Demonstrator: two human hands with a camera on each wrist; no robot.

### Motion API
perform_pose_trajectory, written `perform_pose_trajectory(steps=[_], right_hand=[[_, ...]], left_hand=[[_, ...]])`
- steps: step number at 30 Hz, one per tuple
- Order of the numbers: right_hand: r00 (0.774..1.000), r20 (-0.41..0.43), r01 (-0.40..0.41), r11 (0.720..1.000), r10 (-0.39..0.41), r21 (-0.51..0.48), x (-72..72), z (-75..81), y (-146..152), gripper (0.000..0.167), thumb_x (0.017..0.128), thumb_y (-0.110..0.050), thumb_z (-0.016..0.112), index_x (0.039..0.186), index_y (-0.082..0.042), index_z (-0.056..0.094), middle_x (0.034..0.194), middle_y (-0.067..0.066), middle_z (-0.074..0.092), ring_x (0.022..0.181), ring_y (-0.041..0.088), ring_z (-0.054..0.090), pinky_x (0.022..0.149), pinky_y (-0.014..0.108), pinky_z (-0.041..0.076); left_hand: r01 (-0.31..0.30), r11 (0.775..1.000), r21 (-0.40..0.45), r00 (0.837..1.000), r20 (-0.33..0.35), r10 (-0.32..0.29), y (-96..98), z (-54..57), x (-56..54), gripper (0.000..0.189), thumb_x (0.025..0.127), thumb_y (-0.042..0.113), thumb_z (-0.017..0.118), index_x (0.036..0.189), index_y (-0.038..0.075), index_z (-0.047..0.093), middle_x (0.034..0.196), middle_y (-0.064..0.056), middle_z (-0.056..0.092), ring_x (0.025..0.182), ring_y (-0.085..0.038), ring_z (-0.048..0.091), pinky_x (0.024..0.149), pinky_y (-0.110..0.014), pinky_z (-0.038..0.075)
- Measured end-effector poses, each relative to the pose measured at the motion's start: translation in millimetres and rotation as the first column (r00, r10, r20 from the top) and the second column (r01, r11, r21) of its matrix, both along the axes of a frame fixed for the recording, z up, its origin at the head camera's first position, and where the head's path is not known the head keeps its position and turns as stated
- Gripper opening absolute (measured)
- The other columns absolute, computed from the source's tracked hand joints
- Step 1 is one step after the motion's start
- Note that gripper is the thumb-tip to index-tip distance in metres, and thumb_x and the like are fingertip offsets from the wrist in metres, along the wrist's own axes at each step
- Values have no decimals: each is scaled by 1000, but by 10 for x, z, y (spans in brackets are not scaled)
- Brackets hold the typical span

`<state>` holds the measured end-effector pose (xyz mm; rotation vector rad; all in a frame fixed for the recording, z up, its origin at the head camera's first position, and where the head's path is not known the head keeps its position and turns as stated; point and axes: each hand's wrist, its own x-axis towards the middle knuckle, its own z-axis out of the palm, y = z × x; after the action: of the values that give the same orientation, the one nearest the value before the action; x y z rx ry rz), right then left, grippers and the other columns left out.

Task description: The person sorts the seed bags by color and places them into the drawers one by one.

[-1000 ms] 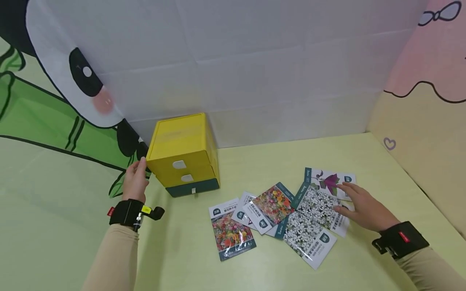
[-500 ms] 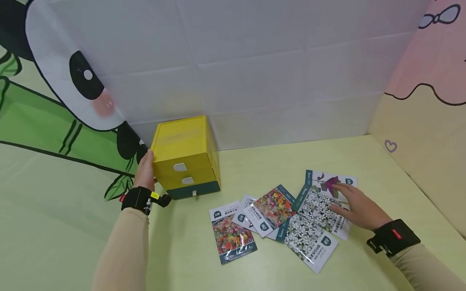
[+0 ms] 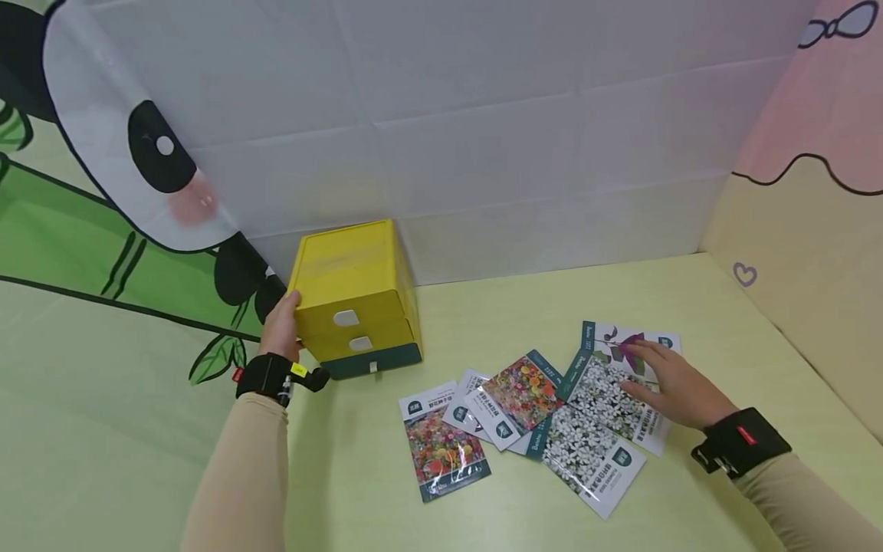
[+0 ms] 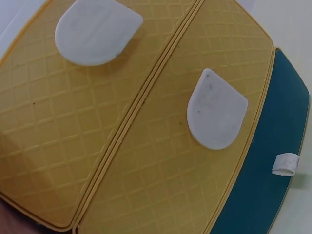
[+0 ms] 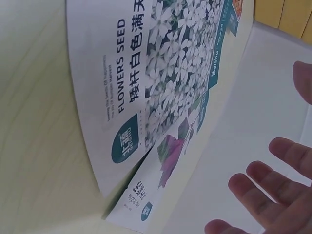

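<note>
My left hand (image 3: 280,326) rests against the left side of a small yellow drawer box (image 3: 348,268), with its fingers partly hidden by the box's front corner. The left wrist view shows two yellow drawer fronts with white rounded tabs (image 4: 218,109) and a dark green lower front (image 4: 261,141). My right hand (image 3: 679,383) hovers with fingers spread over a seed packet with a purple flower (image 3: 607,341) and a white-flower seed packet (image 3: 610,395). In the right wrist view its fingers (image 5: 251,195) are apart and hold nothing.
Left of the right hand lie another white-flower seed packet (image 3: 593,460) and overlapping packets, topped by a colourful-flower seed packet (image 3: 522,387). A further colourful packet (image 3: 444,445) lies nearest the box. A printed cloth wall (image 3: 483,176) stands behind the pale table (image 3: 372,475).
My left hand has moved right, from the box's front left corner to a position close against its side. The right hand has shifted slightly left over the packets.
</note>
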<state>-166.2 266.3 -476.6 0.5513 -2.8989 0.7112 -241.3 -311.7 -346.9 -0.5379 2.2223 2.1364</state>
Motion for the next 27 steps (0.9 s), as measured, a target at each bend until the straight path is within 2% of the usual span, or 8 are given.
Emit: perform_pose_trajectory(steps=[5,11,14,18,22,27], right_hand=[[1000,-3,-13,1000,13,-6,-28,-10,-13,66,88,-33,71,139,2,45,136,26,44,124,47,42,94,62,41],[1000,7,-15,1000,15,-2,-41,-3,-33,67,89,-33,70,139,3,45,139,27,41,126,48,39,95,63,40],[1000,11,-10,1000,10,-4,-44,10,-49,66,87,-28,72,139,3,45,139,28,41,125,49,40,94,64,40],[1000,-6,-22,1000,22,-6,-41,15,-76,65,87,-27,72,137,4,46,137,27,43,124,47,41,95,62,40],[999,-25,-36,999,36,0,-37,11,-92,64,88,-29,71,137,5,46,137,25,44,125,46,41,97,61,39],[998,-36,-43,999,42,-7,-30,24,-117,63,88,-30,71,136,5,47,135,24,45,123,45,43,96,61,40]], left_hand=[[16,1000,-10,1000,-10,-16,79,-11,-8,54,102,41,35,153,25,26,151,-9,26,132,-26,30,111,-54,21],[20,998,-53,1000,-5,-21,231,-11,-25,48,101,39,36,144,16,34,137,-9,37,122,-25,38,108,-50,29],[31,997,-66,999,-10,-32,265,-122,-116,50,101,44,37,141,15,34,132,-6,40,117,-25,43,105,-47,33],[74,993,-93,996,-41,-78,314,-289,-246,53,101,50,36,142,16,33,129,-6,43,114,-24,46,101,-46,38],[94,987,-130,993,-61,-103,479,-314,-281,53,100,48,35,144,19,34,131,-8,45,115,-26,47,99,-47,40],[90,986,-142,992,-80,-101,699,-355,-323,53,99,51,37,144,24,37,130,-8,48,114,-26,48,96,-45,41]])
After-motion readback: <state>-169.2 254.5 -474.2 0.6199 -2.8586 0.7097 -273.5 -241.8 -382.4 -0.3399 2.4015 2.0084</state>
